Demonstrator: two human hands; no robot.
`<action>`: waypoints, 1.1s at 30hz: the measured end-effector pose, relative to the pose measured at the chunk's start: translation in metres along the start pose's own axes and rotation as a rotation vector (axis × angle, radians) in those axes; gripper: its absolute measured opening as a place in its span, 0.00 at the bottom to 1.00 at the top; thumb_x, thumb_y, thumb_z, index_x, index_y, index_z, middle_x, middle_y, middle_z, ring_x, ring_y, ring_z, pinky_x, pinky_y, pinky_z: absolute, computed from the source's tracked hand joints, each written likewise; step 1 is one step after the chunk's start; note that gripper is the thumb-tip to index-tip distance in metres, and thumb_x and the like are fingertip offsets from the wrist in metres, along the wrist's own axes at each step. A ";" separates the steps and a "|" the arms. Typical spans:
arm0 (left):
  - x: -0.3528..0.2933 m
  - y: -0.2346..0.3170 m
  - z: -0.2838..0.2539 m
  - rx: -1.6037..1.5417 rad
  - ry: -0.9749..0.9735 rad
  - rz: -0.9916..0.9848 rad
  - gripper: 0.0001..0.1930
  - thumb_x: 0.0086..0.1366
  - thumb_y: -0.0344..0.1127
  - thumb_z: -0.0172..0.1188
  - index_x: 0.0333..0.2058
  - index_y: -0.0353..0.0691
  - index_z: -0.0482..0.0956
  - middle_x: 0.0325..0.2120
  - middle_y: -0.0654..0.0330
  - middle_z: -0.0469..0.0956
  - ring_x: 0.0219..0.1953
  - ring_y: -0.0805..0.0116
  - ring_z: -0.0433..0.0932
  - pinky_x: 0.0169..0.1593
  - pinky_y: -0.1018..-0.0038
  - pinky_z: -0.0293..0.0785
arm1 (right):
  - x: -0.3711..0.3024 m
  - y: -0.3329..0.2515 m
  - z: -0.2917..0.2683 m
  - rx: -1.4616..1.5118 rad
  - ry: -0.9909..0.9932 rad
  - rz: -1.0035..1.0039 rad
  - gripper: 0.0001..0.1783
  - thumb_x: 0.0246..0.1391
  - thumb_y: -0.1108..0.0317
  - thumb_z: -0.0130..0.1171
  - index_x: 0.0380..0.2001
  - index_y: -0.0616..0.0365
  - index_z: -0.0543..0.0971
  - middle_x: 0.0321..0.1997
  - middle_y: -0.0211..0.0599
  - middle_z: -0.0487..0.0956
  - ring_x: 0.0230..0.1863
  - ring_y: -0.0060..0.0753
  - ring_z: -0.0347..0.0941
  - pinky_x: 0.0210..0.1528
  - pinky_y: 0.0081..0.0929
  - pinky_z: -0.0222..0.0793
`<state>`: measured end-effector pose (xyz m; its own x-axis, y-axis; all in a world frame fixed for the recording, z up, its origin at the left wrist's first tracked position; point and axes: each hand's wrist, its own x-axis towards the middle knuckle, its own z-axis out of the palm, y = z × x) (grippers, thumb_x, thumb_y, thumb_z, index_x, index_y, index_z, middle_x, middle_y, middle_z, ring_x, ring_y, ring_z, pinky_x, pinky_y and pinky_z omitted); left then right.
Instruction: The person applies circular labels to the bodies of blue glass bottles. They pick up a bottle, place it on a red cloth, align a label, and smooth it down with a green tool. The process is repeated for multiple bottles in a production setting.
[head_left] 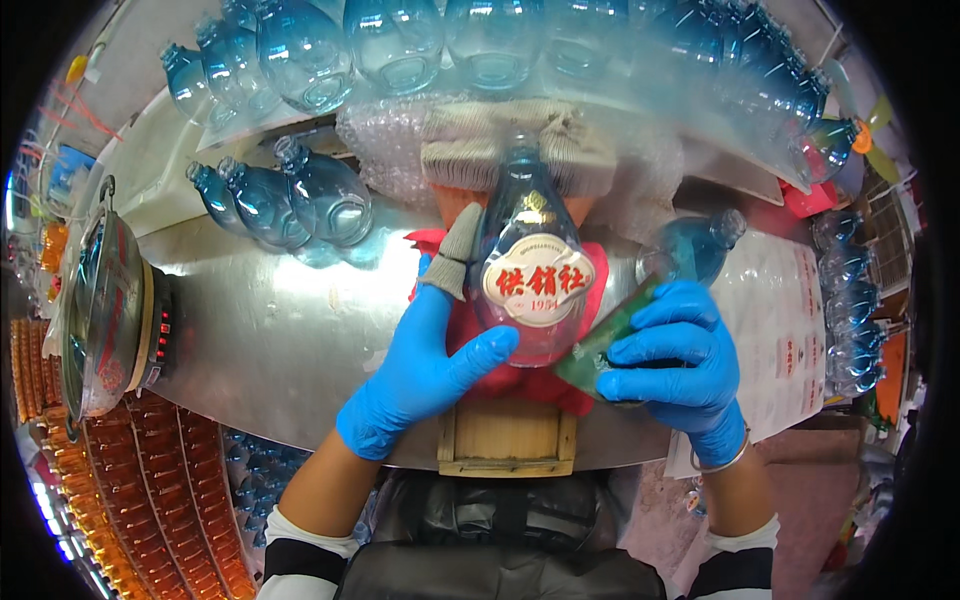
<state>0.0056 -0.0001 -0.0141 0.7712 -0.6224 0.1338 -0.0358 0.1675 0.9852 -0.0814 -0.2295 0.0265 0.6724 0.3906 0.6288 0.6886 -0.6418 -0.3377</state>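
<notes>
A blue-tinted, clear-bottomed bottle (535, 345) lies on a red cloth (485, 385) in front of me, its neck pointing away. On its upper face sits a cream label (537, 281) with red print. My left hand (425, 345), in a blue glove, holds the bottle from its left side. Its thumb rests near the base, and grey fabric sleeves (460, 245) cover the fingers lying along the glass. In my right hand (675, 355), also gloved in blue, is a flat green wedge-shaped piece (610, 340), its lower edge beside the bottle's base.
Another blue bottle (700, 245) lies just beyond my right hand, near label sheets (790, 340). Three bottles (330, 195) lie at left; a row (490, 45) lines the back. A ribbed pale pad (450, 165) backs the neck. A pan (105, 300) sits far left; a wooden block (508, 440) is nearest me.
</notes>
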 end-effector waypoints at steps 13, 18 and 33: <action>0.050 0.057 -0.009 0.036 -0.043 -0.557 0.34 0.53 0.43 0.66 0.53 0.29 0.62 0.44 0.55 0.73 0.45 0.70 0.72 0.48 0.74 0.70 | 0.028 -0.024 0.013 -0.357 -0.060 -0.323 0.15 0.39 0.65 0.63 0.36 0.39 0.79 0.41 0.18 0.76 0.37 0.22 0.69 0.39 0.22 0.64; 0.066 0.071 -0.003 -0.177 -0.016 -0.656 0.18 0.54 0.33 0.63 0.43 0.34 0.73 0.36 0.60 0.77 0.38 0.73 0.75 0.45 0.75 0.71 | 0.029 -0.015 0.019 -0.169 -0.065 -0.279 0.16 0.39 0.67 0.61 0.37 0.45 0.79 0.39 0.24 0.75 0.36 0.22 0.70 0.38 0.20 0.65; 0.075 0.060 -0.007 -0.252 0.044 -0.781 0.20 0.62 0.44 0.54 0.45 0.34 0.73 0.38 0.57 0.77 0.42 0.70 0.75 0.48 0.73 0.71 | 0.064 -0.002 0.000 0.107 -0.173 0.116 0.15 0.37 0.63 0.62 0.34 0.41 0.80 0.31 0.24 0.78 0.28 0.23 0.71 0.37 0.26 0.64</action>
<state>0.0657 -0.0316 0.0544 0.5391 -0.6006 -0.5904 0.6617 -0.1316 0.7381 -0.0398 -0.2037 0.0676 0.7791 0.4316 0.4547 0.6224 -0.6193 -0.4786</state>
